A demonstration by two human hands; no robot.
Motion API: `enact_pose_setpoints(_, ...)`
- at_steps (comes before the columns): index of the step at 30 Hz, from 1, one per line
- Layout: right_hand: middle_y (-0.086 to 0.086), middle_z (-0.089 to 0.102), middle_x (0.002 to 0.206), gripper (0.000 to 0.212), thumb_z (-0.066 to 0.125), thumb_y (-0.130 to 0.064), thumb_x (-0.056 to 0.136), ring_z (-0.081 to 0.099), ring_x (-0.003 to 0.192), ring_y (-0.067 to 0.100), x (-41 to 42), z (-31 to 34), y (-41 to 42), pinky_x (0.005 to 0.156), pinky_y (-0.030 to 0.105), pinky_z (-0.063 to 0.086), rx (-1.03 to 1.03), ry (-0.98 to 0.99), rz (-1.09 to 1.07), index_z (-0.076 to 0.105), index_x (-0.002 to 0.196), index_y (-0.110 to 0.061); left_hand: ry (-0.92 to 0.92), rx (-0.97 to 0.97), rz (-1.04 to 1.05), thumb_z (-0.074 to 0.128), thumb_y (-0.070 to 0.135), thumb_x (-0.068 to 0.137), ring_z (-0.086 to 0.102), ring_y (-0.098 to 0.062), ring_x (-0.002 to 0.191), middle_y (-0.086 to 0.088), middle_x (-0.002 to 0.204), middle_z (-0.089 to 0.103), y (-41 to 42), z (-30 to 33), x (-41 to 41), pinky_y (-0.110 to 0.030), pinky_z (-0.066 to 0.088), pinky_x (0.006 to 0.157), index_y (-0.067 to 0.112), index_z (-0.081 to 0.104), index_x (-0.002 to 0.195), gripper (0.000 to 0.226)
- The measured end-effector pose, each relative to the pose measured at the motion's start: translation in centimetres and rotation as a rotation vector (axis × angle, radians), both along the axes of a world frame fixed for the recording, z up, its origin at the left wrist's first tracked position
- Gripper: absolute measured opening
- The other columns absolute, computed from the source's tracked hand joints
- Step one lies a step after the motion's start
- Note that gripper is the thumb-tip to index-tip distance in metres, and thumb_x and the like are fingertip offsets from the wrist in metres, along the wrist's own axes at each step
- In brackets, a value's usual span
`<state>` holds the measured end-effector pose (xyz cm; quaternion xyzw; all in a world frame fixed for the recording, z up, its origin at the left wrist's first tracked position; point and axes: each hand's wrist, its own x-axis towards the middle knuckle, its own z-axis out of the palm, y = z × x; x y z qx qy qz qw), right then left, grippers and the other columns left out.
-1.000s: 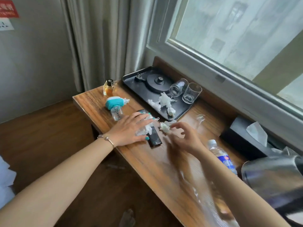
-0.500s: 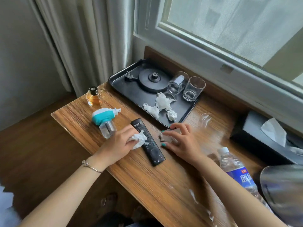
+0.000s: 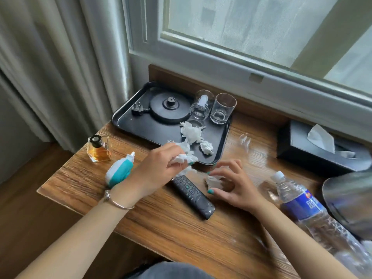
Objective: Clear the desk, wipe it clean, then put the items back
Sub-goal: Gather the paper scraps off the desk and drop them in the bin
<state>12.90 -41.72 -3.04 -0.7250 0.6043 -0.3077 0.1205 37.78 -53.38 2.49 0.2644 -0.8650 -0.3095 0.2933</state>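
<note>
The wooden desk (image 3: pixel 181 228) stands under a window, with a grey curtain (image 3: pixel 60 67) hanging beyond its far left corner. The black tray (image 3: pixel 128 125) serves as the landmark, lying at the desk's far edge against the wall. On the tray rest a round black kettle base (image 3: pixel 167 107) with its plug (image 3: pixel 137 109) to the left, two clear glasses (image 3: pixel 211 106) at the tray's right end, and loose crumpled tissues (image 3: pixel 193 133) near the tray's front edge. Well right of the tray sits a black tissue box (image 3: pixel 302 150) with a sheet sticking up, and nearer than that a shiny metal kettle (image 3: pixel 350 200) at the frame's right edge, partly cut off. A plastic water bottle (image 3: pixel 302 208) with a blue label lies tilted on the desk, in front and to the right of the tray. Just in front of the tray a black remote control (image 3: pixel 195 196) lies slanted, its far end hidden under the left hand. Left of the tray stand an amber perfume bottle (image 3: pixel 98 150) and, nearer, a teal and white plug-in device (image 3: pixel 119 172), which is partly covered by the left wrist. A scrap of clear wrapper (image 3: pixel 245 139) lies just right of the tray. The left hand (image 3: pixel 159 170) hovers over the tray's front edge, its fingers (image 3: pixel 177 156) curled round a wad of white tissue (image 3: pixel 185 158). The right hand (image 3: pixel 231 186) is just in front of the tray's right corner, its fingers (image 3: pixel 223 170) bent like a claw over a small crumpled tissue (image 3: pixel 214 181) on the desk; whether they actually pinch it cannot be told.
</note>
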Motion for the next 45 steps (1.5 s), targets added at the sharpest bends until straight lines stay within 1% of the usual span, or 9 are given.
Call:
enact_pose_setpoints(5,-0.009,0.065,0.104,0.028,0.068,-0.048,0.086,0.057,0.102,0.012,0.1,-0.6,-0.4,0.083,0.035,0.051,-0.024,0.005,0.017,0.074,0.096,-0.023,0.062,-0.003,0.069,0.053,0.064,0.083,0.045,-0.001,0.067,0.014,0.068,0.044,-1.7,-0.6,-0.5,-0.011,0.033,0.062,0.044,0.043,0.069,0.026)
enact_pose_setpoints(10,-0.008,0.067,0.089,0.017,0.074,-0.033,0.082,0.063,0.082,0.005,0.5,0.1,-2.2,0.071,0.028,0.054,-0.11,-0.154,-0.104,0.075,0.086,-0.016,-0.002,0.009,0.122,0.066,0.056,0.081,0.05,-0.008,0.077,0.005,0.079,0.057,-4.3,0.7,-0.2,-0.006,0.034,0.07,0.01,0.067,0.084,0.046)
enact_pose_setpoints(14,0.0,0.069,0.086,0.02,0.077,-0.029,0.078,0.065,0.077,0.014,1.5,3.1,-5.9,0.068,0.027,0.053,-0.217,-0.187,-0.232,0.076,0.085,-0.011,-0.077,0.01,0.1,0.063,0.047,0.083,0.05,-0.012,0.081,0.002,0.088,0.055,-6.6,2.0,-1.9,-0.007,0.033,0.07,0.011,0.064,0.093,0.037)
enact_pose_setpoints(21,-0.004,0.055,0.123,0.043,0.081,-0.044,0.065,0.049,0.116,0.023,0.5,2.0,-10.6,0.101,0.034,0.038,-0.062,-0.1,-0.148,0.072,0.101,-0.023,-0.365,0.038,-0.156,0.081,0.037,0.074,0.042,-0.011,0.106,0.003,0.111,0.044,-9.7,0.2,-5.3,-0.027,0.035,0.093,0.016,0.052,0.125,0.063)
enact_pose_setpoints(25,-0.003,0.042,0.144,0.076,0.086,-0.035,0.067,0.032,0.137,0.016,-0.5,2.7,-11.0,0.115,0.042,0.03,0.135,-0.022,-0.075,0.052,0.134,-0.031,-0.508,-0.003,-0.165,0.078,0.053,0.07,0.028,-0.013,0.118,0.004,0.126,0.034,-10.6,-1.7,-4.8,-0.033,0.031,0.106,0.023,0.037,0.138,0.084)
enact_pose_setpoints(30,-0.009,0.02,0.16,0.102,0.079,-0.055,0.07,0.012,0.149,0.011,-0.3,2.2,-13.0,0.121,0.034,0.013,0.224,0.184,0.048,0.022,0.152,-0.033,-0.551,0.043,-0.171,0.057,0.084,0.056,0.023,-0.008,0.122,0.009,0.134,0.024,-11.2,-2.7,-4.4,-0.033,0.025,0.111,0.025,0.025,0.144,0.111)
enact_pose_setpoints(34,-0.008,0.013,0.163,0.103,0.073,-0.064,0.071,0.008,0.15,0.01,-0.3,2.1,-14.8,0.121,0.03,0.009,0.269,0.218,0.095,0.017,0.153,-0.036,-0.548,0.013,-0.153,0.065,0.048,0.084,0.028,-0.013,0.129,0.005,0.138,0.029,-11.3,-2.9,-4.4,-0.037,0.025,0.111,0.025,0.029,0.142,0.072)
enact_pose_setpoints(37,-0.006,0.033,0.156,0.086,0.071,-0.062,0.075,0.023,0.146,0.014,-0.1,1.6,-15.4,0.12,0.037,0.02,0.307,0.239,0.099,0.036,0.148,-0.032,-0.479,0.076,-0.174,0.069,0.031,0.085,0.039,-0.012,0.121,0.006,0.125,0.037,-11.8,-3.2,-4.2,-0.032,0.033,0.105,0.022,0.041,0.134,0.057)
enact_pose_setpoints(45,0.01,0.059,0.103,0.035,0.078,-0.031,0.079,0.054,0.096,0.029,0.2,1.5,-14.8,0.083,0.041,0.046,0.158,0.151,0.027,0.068,0.105,-0.01,-0.433,0.037,-0.195,0.057,0.004,0.087,0.056,-0.013,0.089,0.012,0.102,0.047,-12.6,-3.5,-3.9,-0.039,0.047,0.081,0.024,0.058,0.098,0.023)
